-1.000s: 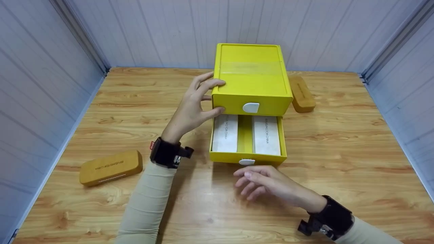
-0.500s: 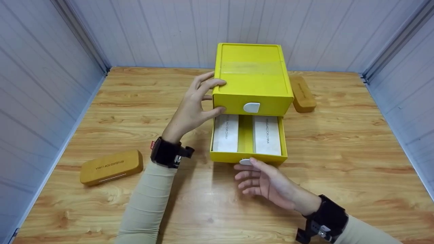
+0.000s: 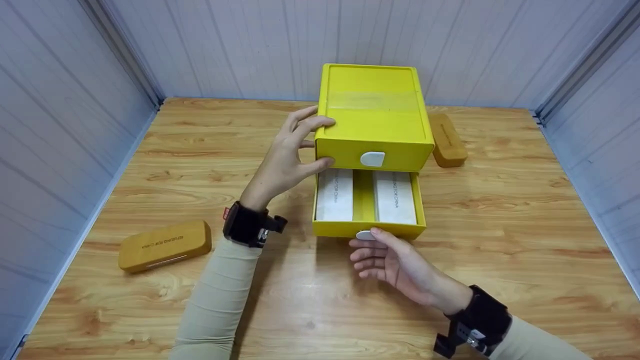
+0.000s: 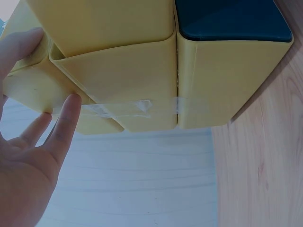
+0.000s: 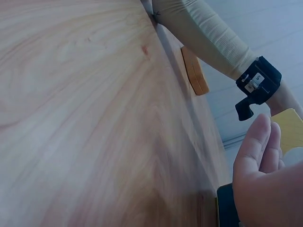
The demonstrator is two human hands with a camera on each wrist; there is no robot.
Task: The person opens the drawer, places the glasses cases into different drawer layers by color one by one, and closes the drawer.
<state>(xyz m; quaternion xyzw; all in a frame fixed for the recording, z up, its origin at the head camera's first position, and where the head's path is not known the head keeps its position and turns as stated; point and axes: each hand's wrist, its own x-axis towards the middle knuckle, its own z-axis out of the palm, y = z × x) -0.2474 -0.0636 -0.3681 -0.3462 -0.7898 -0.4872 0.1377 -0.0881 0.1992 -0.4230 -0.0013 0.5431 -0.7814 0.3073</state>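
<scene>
A yellow drawer box (image 3: 375, 102) stands at the back middle in the head view. My left hand (image 3: 282, 157) holds its front left corner, thumb on the front face and index finger on the top edge. In the left wrist view its fingers lie against the box's side, over a strip of clear tape (image 4: 142, 108). Below the top section, a drawer (image 3: 410, 231) is pulled out, with two white printed boxes, left (image 3: 335, 197) and right (image 3: 394, 200), lying in it. My right hand (image 3: 402, 270) pinches the drawer's white handle (image 3: 364, 235), thumb on top and index finger underneath.
One mustard glasses case (image 3: 165, 246) lies on the wooden table (image 3: 310, 320) at the left. Another case (image 3: 449, 140) is close to the right side of the drawer box. A dark panel (image 4: 234, 19) fronts the lowest section. Pale walls (image 3: 250, 45) enclose the table.
My right hand has turned and taken hold of the drawer's handle. The drawer has slid in slightly. My left hand stays at the corner.
</scene>
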